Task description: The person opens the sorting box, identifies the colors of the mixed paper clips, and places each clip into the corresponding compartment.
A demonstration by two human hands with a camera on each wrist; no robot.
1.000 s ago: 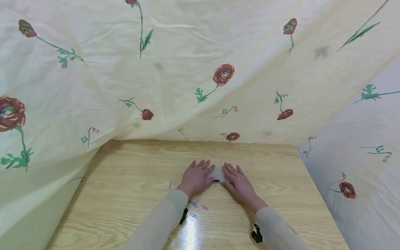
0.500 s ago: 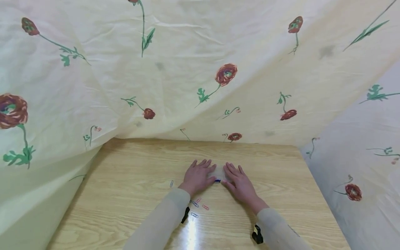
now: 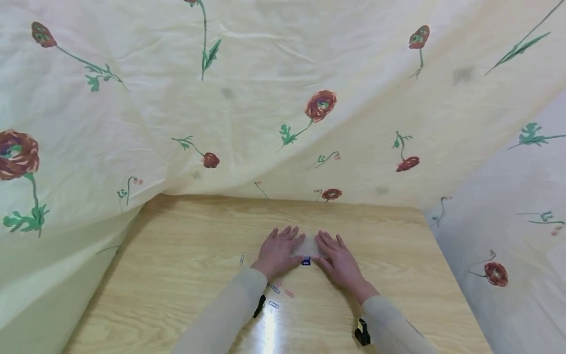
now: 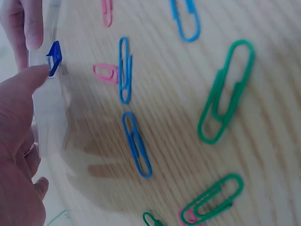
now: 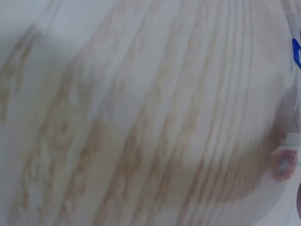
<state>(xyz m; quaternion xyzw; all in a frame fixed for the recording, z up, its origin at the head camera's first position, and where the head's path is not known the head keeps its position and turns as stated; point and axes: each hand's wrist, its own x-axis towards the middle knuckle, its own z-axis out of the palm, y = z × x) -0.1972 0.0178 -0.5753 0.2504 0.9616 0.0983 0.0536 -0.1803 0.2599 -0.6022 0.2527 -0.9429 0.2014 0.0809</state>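
A clear plastic box [image 3: 311, 242] with a blue clasp [image 3: 306, 260] on its near side stands between my two hands. My left hand [image 3: 278, 250] rests along the box's left side, fingers fairly straight. In the left wrist view its thumb [image 4: 33, 81] reaches the blue clasp [image 4: 55, 59]; whether it presses cannot be told. From the other side my right hand [image 3: 338, 258] lies against the box with extended fingers, its thumb near the clasp. The right wrist view catches only the box's edge [image 5: 292, 94] and part of the clasp [image 5: 297, 52]. The box's contents are hidden.
Loose paper clips in pink, blue and green lie on the wooden table [image 3: 185, 295], nearer me than the box. Among them are a green clip [image 4: 225, 92] and a blue clip [image 4: 137, 144]. A flowered cloth [image 3: 247, 98] hangs behind the table and at its sides.
The blue clasp has swung down toward me, showing a larger face with a pale marking. Both hands stay almost where they were around the box.
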